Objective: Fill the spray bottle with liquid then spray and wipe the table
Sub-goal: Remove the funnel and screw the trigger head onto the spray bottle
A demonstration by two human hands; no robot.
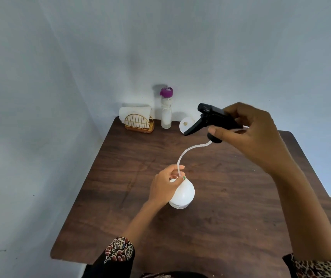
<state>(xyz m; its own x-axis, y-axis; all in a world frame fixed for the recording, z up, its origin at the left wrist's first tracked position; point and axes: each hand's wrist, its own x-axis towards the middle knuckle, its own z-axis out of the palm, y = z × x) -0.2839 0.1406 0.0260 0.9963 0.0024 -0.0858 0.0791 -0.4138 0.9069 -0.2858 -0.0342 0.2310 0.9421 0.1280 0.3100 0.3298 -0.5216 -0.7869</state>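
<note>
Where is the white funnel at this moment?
In the head view the white funnel lies at the far edge of the table, near the wall, just right of the purple-capped bottle and partly behind the black spray head.

Head-worn view, forward and down onto the table

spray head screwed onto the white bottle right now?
No. The right hand holds the black spray head above the white bottle, with only its tube reaching the neck.
</note>
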